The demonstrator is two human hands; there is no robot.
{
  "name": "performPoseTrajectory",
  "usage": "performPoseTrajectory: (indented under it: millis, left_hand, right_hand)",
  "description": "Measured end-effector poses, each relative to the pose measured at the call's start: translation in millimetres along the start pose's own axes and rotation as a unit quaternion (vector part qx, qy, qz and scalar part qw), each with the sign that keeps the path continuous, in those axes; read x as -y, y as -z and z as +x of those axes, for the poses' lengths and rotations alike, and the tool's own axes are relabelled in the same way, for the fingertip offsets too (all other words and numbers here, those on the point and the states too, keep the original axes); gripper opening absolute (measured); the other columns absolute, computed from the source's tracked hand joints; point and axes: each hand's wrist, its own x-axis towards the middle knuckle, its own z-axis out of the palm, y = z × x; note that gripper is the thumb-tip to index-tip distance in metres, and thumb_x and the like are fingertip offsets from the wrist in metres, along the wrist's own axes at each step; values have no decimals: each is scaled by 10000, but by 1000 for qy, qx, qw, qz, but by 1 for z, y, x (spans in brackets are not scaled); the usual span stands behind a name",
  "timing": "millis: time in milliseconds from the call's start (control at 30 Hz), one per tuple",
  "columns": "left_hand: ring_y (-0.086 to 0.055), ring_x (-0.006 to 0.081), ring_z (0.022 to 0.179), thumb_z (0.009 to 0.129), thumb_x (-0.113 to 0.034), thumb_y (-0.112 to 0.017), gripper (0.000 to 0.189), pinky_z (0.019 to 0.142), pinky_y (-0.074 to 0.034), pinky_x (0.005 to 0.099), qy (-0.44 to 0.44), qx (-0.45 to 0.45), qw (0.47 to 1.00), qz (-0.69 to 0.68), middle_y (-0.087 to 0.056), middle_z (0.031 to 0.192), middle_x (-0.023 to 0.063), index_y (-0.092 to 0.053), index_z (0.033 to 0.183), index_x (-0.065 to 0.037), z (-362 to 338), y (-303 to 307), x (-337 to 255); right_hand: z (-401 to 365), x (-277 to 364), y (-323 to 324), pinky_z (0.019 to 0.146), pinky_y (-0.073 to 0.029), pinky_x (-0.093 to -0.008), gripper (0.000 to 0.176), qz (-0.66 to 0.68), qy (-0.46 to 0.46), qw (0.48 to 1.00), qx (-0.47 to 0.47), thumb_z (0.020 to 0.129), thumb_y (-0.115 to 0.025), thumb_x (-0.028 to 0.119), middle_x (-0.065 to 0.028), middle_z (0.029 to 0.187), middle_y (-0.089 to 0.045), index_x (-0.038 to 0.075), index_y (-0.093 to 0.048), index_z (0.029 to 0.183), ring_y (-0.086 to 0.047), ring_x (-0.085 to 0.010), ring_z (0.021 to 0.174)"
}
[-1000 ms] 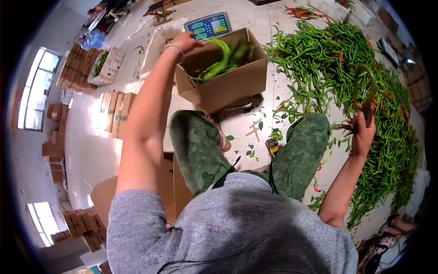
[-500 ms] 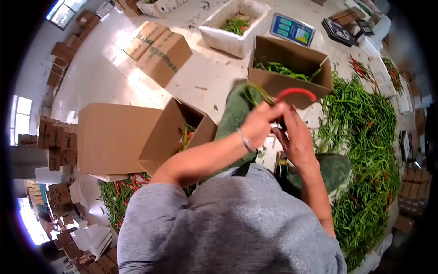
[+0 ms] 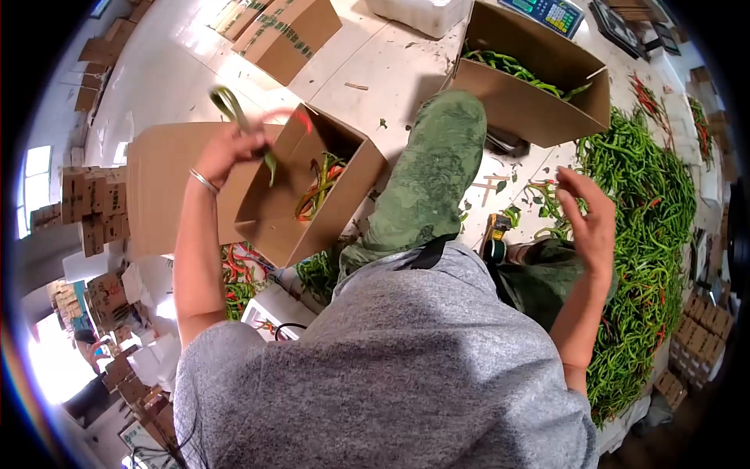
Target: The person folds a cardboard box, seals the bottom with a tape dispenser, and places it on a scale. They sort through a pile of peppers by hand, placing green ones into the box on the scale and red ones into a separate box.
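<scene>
My left hand (image 3: 231,153), with a bracelet at the wrist, is closed on a few long chili peppers (image 3: 226,102), green and red, blurred by motion. It is over the left edge of an open cardboard box (image 3: 328,227), where some red and green chili peppers (image 3: 319,187) lie. On the other side, my right hand (image 3: 590,223) is raised with fingers apart and nothing in them. It is beside a large heap of green chili peppers (image 3: 648,258) mixed with a few red ones.
Another cardboard box (image 3: 535,98) with green peppers stands beyond my knee. Behind it are a white foam box (image 3: 422,16) and a blue scale (image 3: 547,14). Taped cartons (image 3: 289,39) sit at upper left. A yellow-and-black item (image 3: 495,227) lies between my legs.
My hands were together in front of me at the peppers. Now the left has swung left with them toward the near box, and the right has moved away to the right, opened.
</scene>
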Motion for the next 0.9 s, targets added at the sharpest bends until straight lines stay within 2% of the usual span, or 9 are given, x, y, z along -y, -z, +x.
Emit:
performPoseTrajectory:
  millis: [133, 233, 300, 400, 533, 600, 667, 733, 900]
  left_hand:
    - [-578, 121, 708, 822, -314, -630, 308, 645, -469, 268, 244, 109, 917, 295, -614, 872, 31, -584, 991, -61, 28, 11, 59]
    - [-575, 114, 721, 840, -298, -616, 280, 645, -463, 262, 160, 39, 969, 183, -618, 846, 32, -594, 978, -55, 59, -21, -1]
    - [-564, 97, 786, 868, -259, -578, 253, 680, -438, 232, -5, 62, 991, 117, -622, 851, 36, -602, 979, -33, 94, -65, -69]
    - [-531, 84, 773, 889, -186, -542, 233, 695, -416, 211, -176, 110, 970, 123, -616, 863, 39, -593, 1018, 1, 180, -139, -139]
    - [-529, 83, 819, 882, -235, -558, 302, 721, -442, 234, -231, 213, 921, 231, -607, 958, 21, -578, 1103, -30, 311, -262, -189]
    - [-583, 241, 983, 835, -135, -548, 328, 821, -461, 321, -335, 173, 805, 459, -608, 1078, 135, -552, 1152, -48, 380, -314, -188]
    - [-568, 323, 1023, 755, -69, -558, 393, 868, -458, 377, -227, 153, 737, 618, -575, 1135, 184, -560, 1147, -40, 416, -359, -186]
    - [-594, 327, 983, 743, -49, -534, 344, 845, -474, 388, -126, 242, 585, 764, -604, 1083, 181, -614, 1078, -45, 459, -382, -163]
    - [-607, 324, 959, 763, -68, -541, 247, 821, -489, 395, -165, 157, 590, 775, -621, 1030, 189, -661, 979, -54, 456, -389, -140]
  right_hand:
    - [15, -25, 38, 752, -473, -270, 255, -41, -44, 998, -27, 825, -616, 102, -108, 918, -645, -7, -600, 1055, -617, -177, 826]
    - [32, -50, 69, 741, -470, -255, 250, -24, -76, 994, -80, 824, -614, 120, -89, 913, -653, -8, -609, 1039, -608, -146, 815]
    - [46, -84, 84, 734, -464, -242, 248, 32, -122, 982, -137, 839, -606, 147, -64, 907, -652, -7, -613, 1034, -590, -113, 805]
    - [54, -158, 86, 705, -459, -228, 242, 28, -155, 963, -220, 844, -607, 157, -63, 881, -653, -3, -618, 1027, -583, -102, 779]
    - [61, -178, 85, 649, -470, -282, 215, -143, -192, 958, -159, 826, -613, 135, -117, 837, -644, 13, -619, 1002, -598, -202, 687]
    - [70, -182, 86, 659, -476, -298, 202, -122, -194, 957, -179, 828, -608, 134, -122, 852, -645, 12, -621, 987, -612, -228, 719]
    - [73, -189, 91, 673, -480, -310, 199, -150, -189, 957, -162, 828, -608, 136, -130, 871, -644, 11, -621, 982, -618, -254, 746]
    - [71, -196, 93, 686, -483, -320, 199, -164, -195, 956, -147, 827, -609, 139, -137, 890, -642, 10, -620, 978, -620, -276, 768]
    - [62, -205, 95, 710, -484, -335, 211, -154, -216, 956, -121, 822, -614, 144, -149, 907, -634, 8, -616, 984, -618, -301, 797]
